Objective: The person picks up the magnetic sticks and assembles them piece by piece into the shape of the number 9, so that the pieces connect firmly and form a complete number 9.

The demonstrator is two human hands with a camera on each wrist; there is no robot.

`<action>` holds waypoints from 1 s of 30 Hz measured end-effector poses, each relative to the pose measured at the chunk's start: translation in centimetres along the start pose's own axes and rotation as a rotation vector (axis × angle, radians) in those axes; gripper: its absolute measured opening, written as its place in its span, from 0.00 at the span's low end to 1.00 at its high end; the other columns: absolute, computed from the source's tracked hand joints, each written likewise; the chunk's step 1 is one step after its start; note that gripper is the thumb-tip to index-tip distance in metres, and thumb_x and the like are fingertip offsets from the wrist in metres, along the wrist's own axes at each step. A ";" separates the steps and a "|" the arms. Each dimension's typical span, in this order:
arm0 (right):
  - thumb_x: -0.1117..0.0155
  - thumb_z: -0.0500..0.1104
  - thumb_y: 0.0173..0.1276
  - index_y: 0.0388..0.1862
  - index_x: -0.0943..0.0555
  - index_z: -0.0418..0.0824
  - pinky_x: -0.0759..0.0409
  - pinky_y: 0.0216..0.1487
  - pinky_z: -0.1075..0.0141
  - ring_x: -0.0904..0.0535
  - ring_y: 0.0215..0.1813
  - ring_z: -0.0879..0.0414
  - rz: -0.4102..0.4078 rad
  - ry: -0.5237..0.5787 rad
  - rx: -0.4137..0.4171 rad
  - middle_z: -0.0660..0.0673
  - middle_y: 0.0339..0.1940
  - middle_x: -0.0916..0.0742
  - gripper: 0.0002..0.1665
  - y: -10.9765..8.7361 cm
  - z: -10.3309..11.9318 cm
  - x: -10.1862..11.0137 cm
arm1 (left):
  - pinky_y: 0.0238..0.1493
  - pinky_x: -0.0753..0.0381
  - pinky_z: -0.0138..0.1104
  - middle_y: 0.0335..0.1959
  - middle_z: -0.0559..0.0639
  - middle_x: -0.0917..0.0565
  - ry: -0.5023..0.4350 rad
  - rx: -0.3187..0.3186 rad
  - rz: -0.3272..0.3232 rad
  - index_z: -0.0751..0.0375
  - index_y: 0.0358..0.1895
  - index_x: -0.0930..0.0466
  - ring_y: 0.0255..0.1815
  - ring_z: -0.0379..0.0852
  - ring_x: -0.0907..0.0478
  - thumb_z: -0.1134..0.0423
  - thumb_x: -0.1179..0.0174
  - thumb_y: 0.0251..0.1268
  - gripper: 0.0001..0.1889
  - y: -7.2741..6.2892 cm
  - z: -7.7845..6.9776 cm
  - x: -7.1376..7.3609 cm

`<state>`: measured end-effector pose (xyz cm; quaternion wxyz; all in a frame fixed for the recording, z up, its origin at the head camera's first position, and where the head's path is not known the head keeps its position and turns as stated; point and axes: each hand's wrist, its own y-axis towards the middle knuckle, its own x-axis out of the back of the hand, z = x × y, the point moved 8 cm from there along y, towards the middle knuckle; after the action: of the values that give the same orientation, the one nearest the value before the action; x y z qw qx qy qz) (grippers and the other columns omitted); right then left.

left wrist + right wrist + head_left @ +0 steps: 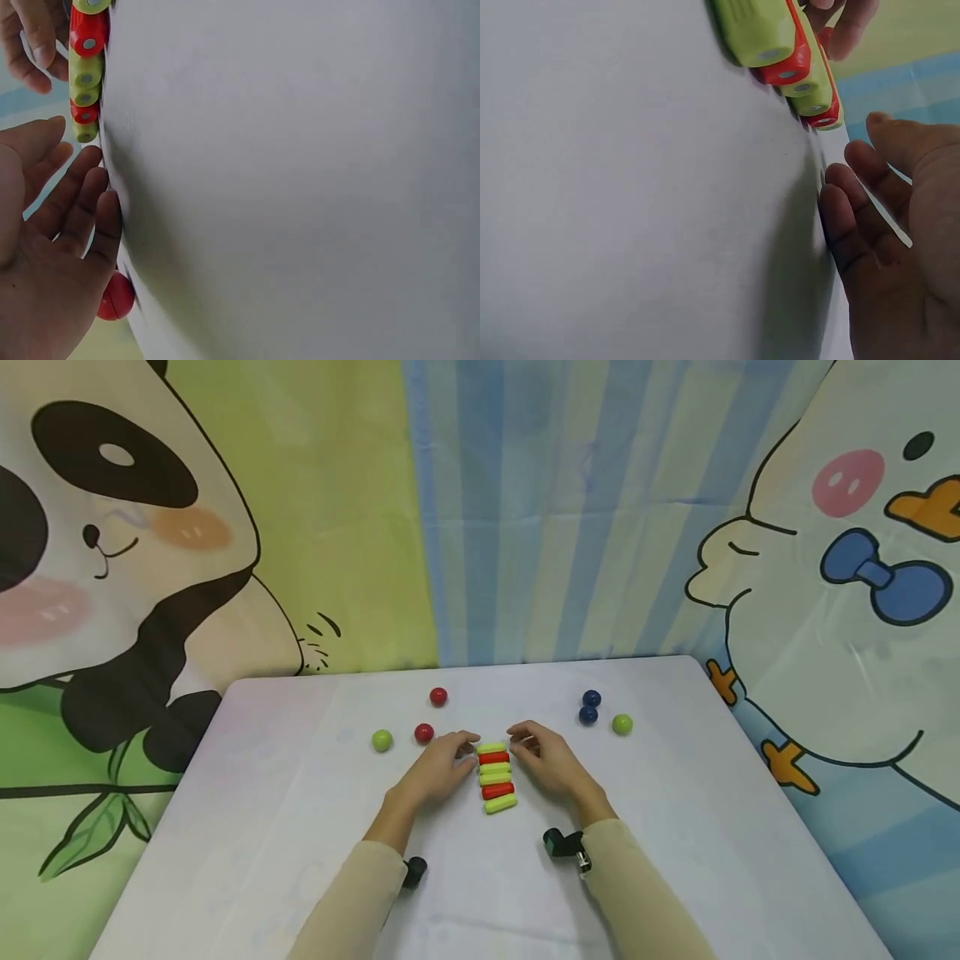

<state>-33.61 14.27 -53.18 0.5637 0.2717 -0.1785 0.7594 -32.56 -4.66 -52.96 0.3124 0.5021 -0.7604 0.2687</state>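
Rods [495, 778] red, lime green; balls [423, 733] red, green, navy; table [262, 827] white; backdrop [555, 527] partly blue-cream striped.

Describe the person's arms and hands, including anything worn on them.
The left sleeve and right sleeve are plain light beige, with cuffs ending short of the hands. The left hand and right hand are bare, with no glove or ring visible. A small dark left device and right device sit by the cuffs; the right one has a shiny metallic part.
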 end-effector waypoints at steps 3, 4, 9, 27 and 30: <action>0.40 0.42 0.79 0.59 0.21 0.45 0.21 0.62 0.54 0.18 0.55 0.52 -0.004 -0.011 -0.001 0.47 0.55 0.15 0.13 0.5 0.2 0.1 | 0.66 0.24 0.47 0.56 0.49 0.18 -0.020 -0.009 -0.008 0.53 0.68 0.24 0.58 0.48 0.22 0.60 0.41 0.76 0.20 0.5 -0.2 -0.2; 0.40 0.41 0.79 0.58 0.21 0.45 0.20 0.61 0.55 0.18 0.54 0.53 0.000 -0.017 -0.006 0.48 0.54 0.15 0.12 0.7 0.1 0.1 | 0.65 0.24 0.47 0.56 0.49 0.18 -0.029 -0.011 -0.010 0.53 0.67 0.23 0.57 0.48 0.22 0.60 0.41 0.76 0.20 0.6 -0.3 -0.3; 0.39 0.42 0.78 0.56 0.19 0.46 0.21 0.55 0.59 0.20 0.47 0.55 0.001 -0.007 -0.024 0.49 0.47 0.14 0.10 1.2 -0.4 -0.3 | 0.63 0.22 0.44 0.53 0.49 0.18 -0.065 -0.005 -0.029 0.53 0.64 0.20 0.54 0.47 0.22 0.62 0.42 0.77 0.16 1.4 -0.3 -0.6; 0.37 0.45 0.77 0.51 0.15 0.48 0.23 0.50 0.59 0.24 0.43 0.55 0.027 -0.109 -0.097 0.51 0.41 0.16 0.08 2.2 -0.2 -0.7 | 0.54 0.20 0.41 0.45 0.48 0.19 -0.090 0.019 -0.059 0.53 0.57 0.17 0.45 0.46 0.23 0.64 0.39 0.74 0.13 2.9 0.2 -0.5; 0.35 0.44 0.76 0.53 0.16 0.47 0.24 0.46 0.61 0.25 0.41 0.56 0.024 -0.115 -0.096 0.50 0.41 0.17 0.10 2.4 -0.2 -0.7 | 0.53 0.20 0.41 0.46 0.48 0.19 -0.074 0.024 -0.055 0.53 0.57 0.17 0.45 0.45 0.24 0.65 0.38 0.73 0.13 3.1 0.2 -0.5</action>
<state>-35.77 13.15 -53.72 0.5556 0.2854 -0.2498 0.7399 -35.37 -3.40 -53.78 0.2853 0.5360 -0.7541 0.2501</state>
